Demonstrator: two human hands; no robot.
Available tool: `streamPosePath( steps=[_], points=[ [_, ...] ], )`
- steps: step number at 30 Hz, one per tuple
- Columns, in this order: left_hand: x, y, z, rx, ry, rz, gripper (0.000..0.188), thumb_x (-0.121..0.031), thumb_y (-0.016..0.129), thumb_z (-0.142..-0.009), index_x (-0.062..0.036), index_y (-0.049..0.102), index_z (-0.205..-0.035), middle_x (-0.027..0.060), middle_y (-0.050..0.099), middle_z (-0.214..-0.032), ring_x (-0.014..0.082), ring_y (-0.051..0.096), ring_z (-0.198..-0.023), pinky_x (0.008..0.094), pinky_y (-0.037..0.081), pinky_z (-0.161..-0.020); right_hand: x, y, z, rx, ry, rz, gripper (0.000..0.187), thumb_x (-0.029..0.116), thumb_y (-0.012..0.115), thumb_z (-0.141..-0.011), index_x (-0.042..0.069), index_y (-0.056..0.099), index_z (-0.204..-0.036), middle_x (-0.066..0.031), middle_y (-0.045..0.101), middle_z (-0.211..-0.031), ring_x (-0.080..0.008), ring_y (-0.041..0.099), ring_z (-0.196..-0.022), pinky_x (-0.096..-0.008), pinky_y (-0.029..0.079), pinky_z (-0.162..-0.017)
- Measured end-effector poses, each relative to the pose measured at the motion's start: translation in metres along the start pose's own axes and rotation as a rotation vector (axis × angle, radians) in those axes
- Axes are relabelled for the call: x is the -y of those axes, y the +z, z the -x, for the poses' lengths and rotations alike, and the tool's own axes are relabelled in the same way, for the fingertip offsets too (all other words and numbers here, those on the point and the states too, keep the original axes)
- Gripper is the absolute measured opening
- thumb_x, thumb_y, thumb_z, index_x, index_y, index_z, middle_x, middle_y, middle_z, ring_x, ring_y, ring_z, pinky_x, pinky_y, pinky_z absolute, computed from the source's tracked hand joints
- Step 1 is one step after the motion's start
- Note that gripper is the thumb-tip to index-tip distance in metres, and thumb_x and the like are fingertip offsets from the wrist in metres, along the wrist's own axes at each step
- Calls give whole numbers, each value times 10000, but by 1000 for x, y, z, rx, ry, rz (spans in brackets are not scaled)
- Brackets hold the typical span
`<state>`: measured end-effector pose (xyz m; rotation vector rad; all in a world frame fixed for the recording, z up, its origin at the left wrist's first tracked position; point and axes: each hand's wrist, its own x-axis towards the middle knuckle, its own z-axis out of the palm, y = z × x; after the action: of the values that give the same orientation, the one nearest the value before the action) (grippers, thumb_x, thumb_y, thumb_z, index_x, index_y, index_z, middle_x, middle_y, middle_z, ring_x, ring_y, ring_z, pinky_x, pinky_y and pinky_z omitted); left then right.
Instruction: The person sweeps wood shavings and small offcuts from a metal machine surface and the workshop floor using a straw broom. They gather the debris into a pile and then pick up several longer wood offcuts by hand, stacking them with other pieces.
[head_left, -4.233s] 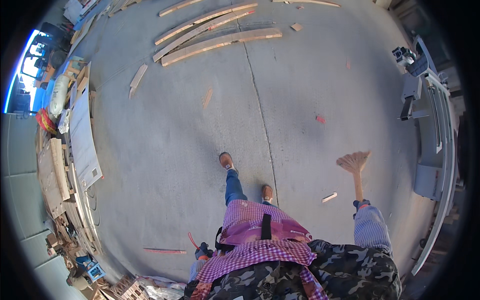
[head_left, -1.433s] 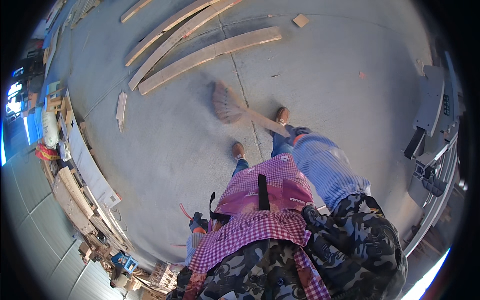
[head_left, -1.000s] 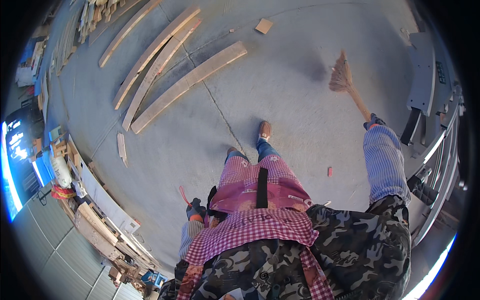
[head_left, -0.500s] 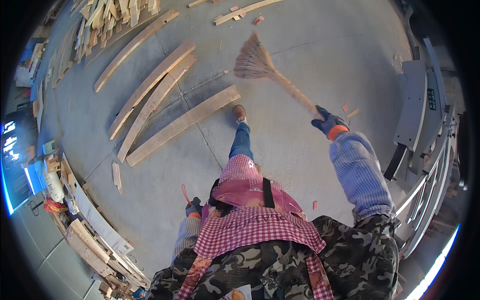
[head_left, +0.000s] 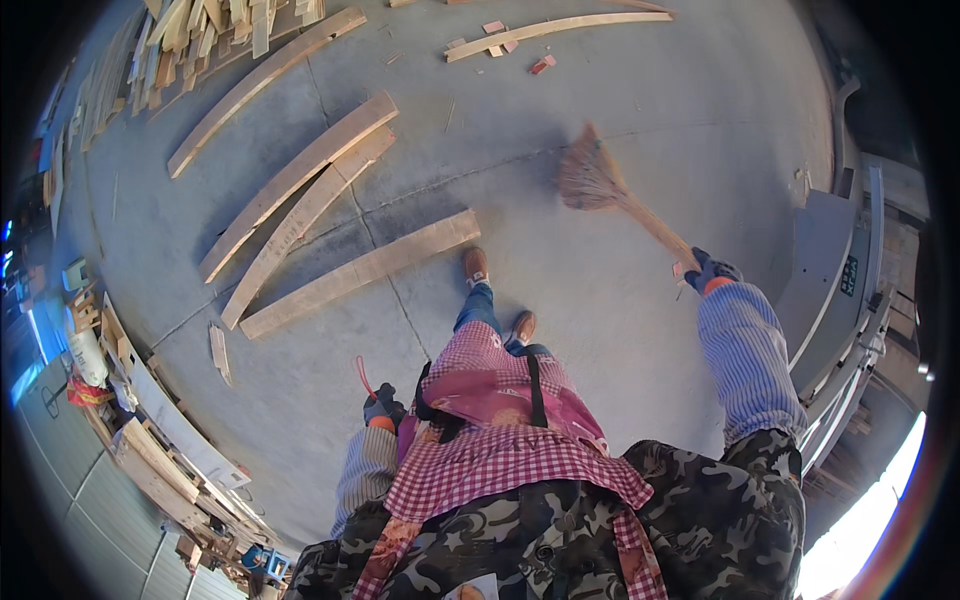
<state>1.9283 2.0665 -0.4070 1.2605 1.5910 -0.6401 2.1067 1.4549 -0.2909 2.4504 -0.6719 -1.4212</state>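
My right hand, in a dark glove with an orange cuff, is closed round the handle of a straw broom. The broom's fanned bristles point forward and left over the concrete floor, slightly smeared by motion. Low beside my left hip, my left hand, gloved the same way, is closed. A thin red loop sticks up from it; what the loop belongs to is hidden. Some purple shows between that hand and my checked apron.
Several wooden beams lie on the floor ahead and left, one close to my front shoe. Boards are heaped at the far left. Reddish scraps lie near a long strip. A grey metal machine stands at right.
The broom and my right hand have moved right and nearer to me. My second shoe has come into view. The left hand still holds the red loop beside my hip.
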Motion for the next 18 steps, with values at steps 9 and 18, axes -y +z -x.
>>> streamPosePath(
  steps=[9,18],
  points=[
    [-14,47,3,-38,-32,137,204,-171,639,-689,-27,569,-816,90,544,-632,191,443,-413,343,336,-376,-39,-54,19,-114,11,-256,712,358,649,-699,223,325,-1318,-150,595,-1027,-282,587,-928,-347,449,-780],
    [-26,99,42,-170,5,378,207,-140,661,-686,-32,558,-829,110,574,-653,197,408,-344,336,297,-312,167,-142,-108,-91,-697,-177,629,426,607,-684,241,411,-1252,-145,591,-1014,-319,566,-930,-405,422,-828]
  ],
)
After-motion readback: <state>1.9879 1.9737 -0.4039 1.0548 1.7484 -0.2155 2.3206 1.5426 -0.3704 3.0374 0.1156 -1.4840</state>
